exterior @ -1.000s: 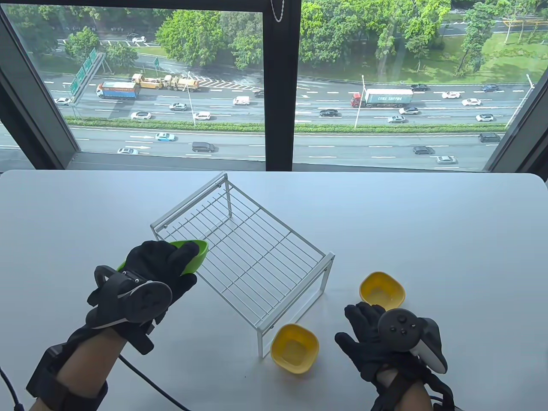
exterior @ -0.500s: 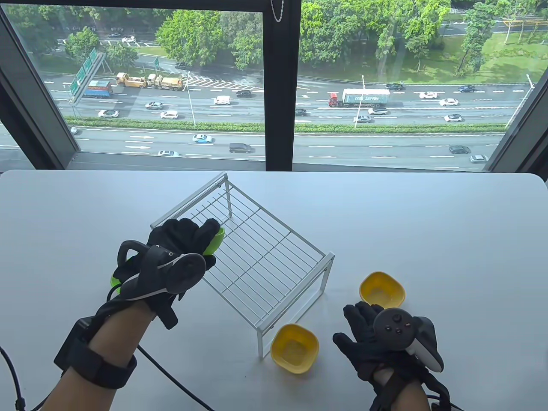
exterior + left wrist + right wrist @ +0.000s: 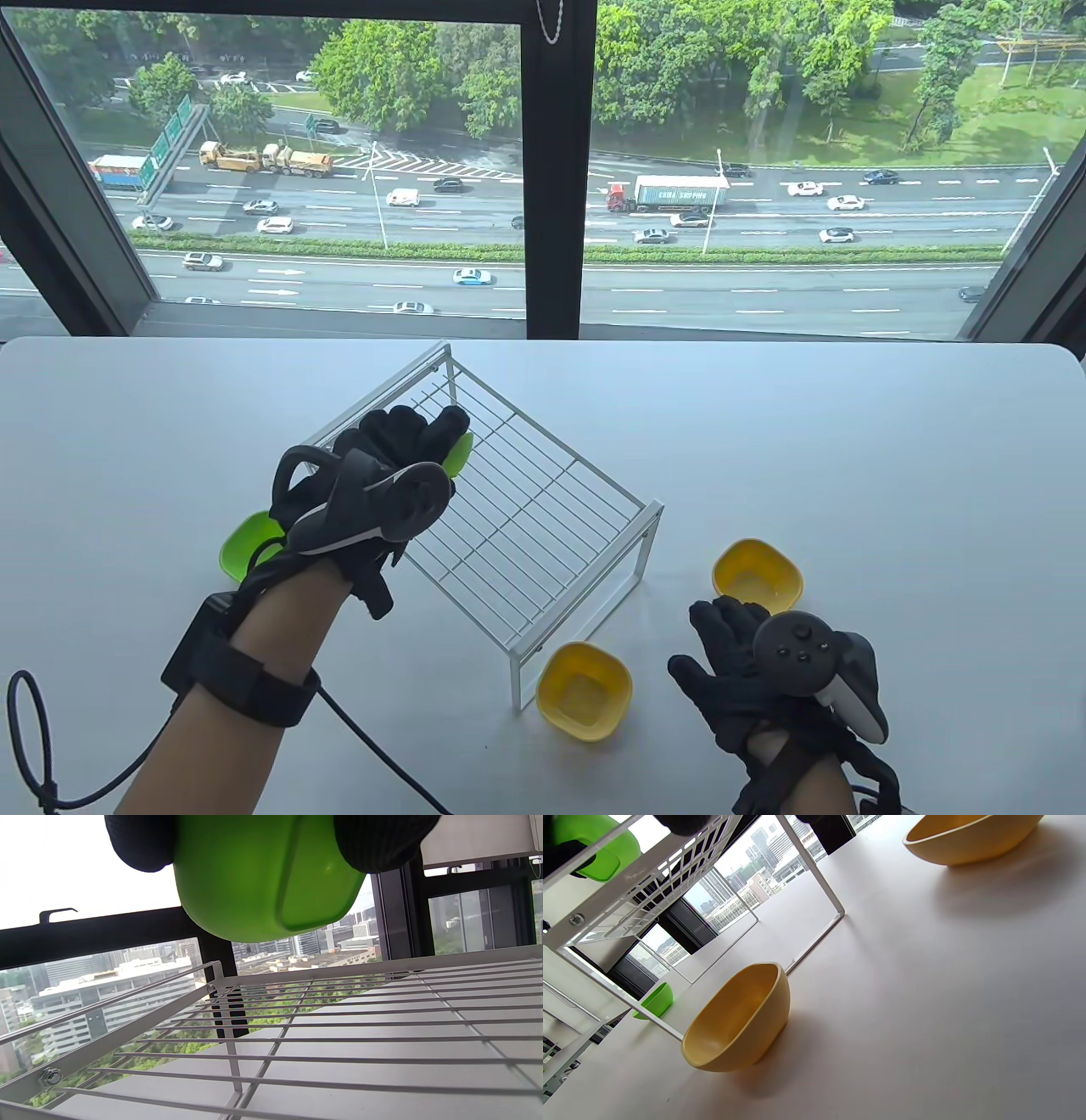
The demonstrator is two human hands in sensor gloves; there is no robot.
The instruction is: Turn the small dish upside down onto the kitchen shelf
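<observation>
My left hand (image 3: 424, 435) grips a small green dish (image 3: 462, 450) over the near-left corner of the white wire shelf (image 3: 526, 518). In the left wrist view the green dish (image 3: 263, 878) is held between my fingers (image 3: 377, 840), turned on its side with its base toward the camera, a little above the wire shelf (image 3: 339, 1022). The held dish also shows in the right wrist view (image 3: 589, 844). My right hand (image 3: 721, 654) lies open and empty on the table, between two yellow dishes.
A second green dish (image 3: 246, 543) sits upright on the table left of the shelf, also in the right wrist view (image 3: 655, 1001). One yellow dish (image 3: 585, 689) sits by the shelf's near leg, another (image 3: 758, 577) to the right. The table edge meets the window behind.
My left hand has carried the green dish forward and right onto the shelf's corner, turning it over. The second green dish on the table came into view. The right hand barely moved.
</observation>
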